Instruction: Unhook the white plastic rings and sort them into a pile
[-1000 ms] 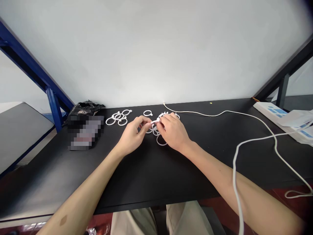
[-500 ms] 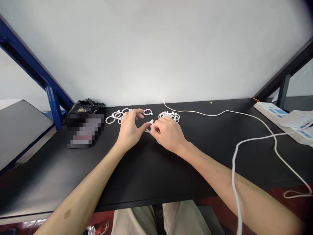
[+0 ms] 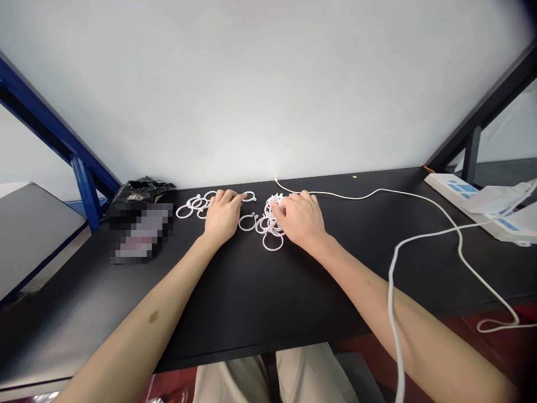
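My left hand [image 3: 223, 215] lies low over the table, knuckles up. Its fingers are apart, and their tips come close to a single white ring [image 3: 249, 196] near the wall; no ring shows in its grasp. To its left lies a loose cluster of thin white plastic rings [image 3: 184, 211] with small knobs or clips, partly covered by the hand. My right hand [image 3: 301, 219] is closed against a heap of similar rings [image 3: 265, 225], thumb on top, other fingertips hidden. One ring [image 3: 272, 242] sticks out of the heap towards me, and another [image 3: 247, 223] lies between my hands.
A white cable [image 3: 339, 196] crosses the black table [image 3: 235, 302] and loops over my right forearm. At the left stand a crumpled black bag [image 3: 140, 189] and a blurred-out item [image 3: 145, 235]. A white-and-blue package [image 3: 465, 193] lies far right. Blue frame bars [image 3: 86, 190] rise at the left edge.
My hands have moved apart. The neat stack of rings beside my right hand has become a spread heap, nearer to me and further left. The small ring my fingers held is out of them.
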`<state>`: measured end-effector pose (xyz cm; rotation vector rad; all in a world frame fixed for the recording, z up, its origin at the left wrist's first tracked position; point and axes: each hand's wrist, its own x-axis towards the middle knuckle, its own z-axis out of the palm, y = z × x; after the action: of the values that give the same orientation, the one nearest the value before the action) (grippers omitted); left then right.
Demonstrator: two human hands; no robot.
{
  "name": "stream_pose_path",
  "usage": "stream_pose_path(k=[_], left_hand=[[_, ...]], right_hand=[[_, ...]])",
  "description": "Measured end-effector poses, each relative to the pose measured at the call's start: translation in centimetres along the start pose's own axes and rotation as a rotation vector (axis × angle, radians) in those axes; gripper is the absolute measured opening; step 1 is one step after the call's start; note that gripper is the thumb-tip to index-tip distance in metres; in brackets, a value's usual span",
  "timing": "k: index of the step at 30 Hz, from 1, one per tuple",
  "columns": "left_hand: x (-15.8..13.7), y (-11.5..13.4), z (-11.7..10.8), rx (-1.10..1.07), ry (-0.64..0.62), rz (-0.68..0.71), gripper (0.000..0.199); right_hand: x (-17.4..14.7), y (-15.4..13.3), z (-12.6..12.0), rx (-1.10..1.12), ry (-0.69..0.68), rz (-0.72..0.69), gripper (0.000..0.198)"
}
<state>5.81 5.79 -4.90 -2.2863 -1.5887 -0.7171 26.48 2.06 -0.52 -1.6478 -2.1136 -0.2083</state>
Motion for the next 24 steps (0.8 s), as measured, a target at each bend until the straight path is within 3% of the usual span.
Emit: stream_pose_path(k=[6, 12, 15, 18, 21, 24], left_hand=[[0.7, 0.0, 0.7, -0.024, -0.022, -0.037, 0.021], [-1.9, 1.3, -2.4, -0.276, 0.160, -0.109, 0.017], [-3.7, 2.3, -4.4, -0.478, 0.094, -0.071, 0.016], [-4.6, 3.2, -5.7, -0.630, -0.025, -0.073, 0.015], [-4.6, 3.9, -6.3, -0.692, -0.075, -0.086, 0.017], [-4.5, 4.3, -6.6, -0.618, -0.062, -0.017, 0.015]], right_hand=[[0.0, 0.4, 0.3, -0.030, 0.091, 0.050, 0.042], [-0.4, 0.4, 0.2, 0.100, 0.155, -0.129, 0.035], [-0.8, -0.2, 0.0, 0.180, 0.130, -0.305, 0.042], [-1.1, -1.0, -0.1, 0.199, 0.072, -0.444, 0.026], [-1.3, -1.4, 0.0, 0.140, 0.083, -0.473, 0.028], [-1.3, -1.4, 0.0, 0.097, 0.090, -0.443, 0.032]])
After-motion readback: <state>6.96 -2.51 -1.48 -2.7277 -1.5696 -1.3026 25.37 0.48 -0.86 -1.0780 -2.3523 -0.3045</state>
